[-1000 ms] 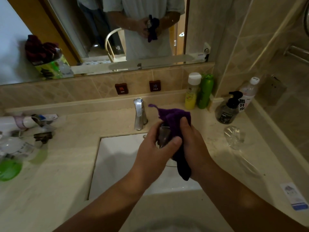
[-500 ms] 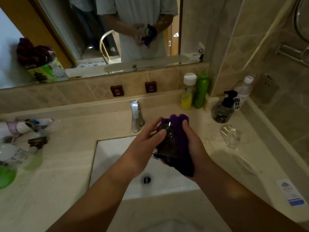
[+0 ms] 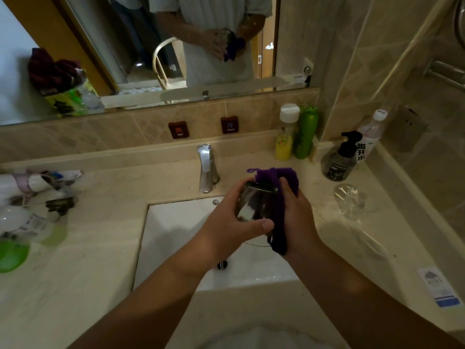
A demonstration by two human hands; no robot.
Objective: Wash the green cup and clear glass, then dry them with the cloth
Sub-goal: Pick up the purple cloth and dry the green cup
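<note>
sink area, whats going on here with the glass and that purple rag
A person is drying a clear glass over the sink. The left hand grips the glass on its side, while the right hand holds a purple cloth pressed against it. The faucet shows no running water. Another clear glass stands on the counter to the right, and something green sits at the far left edge.

Steel tap [image 3: 207,167] behind the sink [image 3: 176,222] — yellow bottle [image 3: 285,137], green bottle [image 3: 305,134], perhaps a soap pump [image 3: 341,159]
</note>
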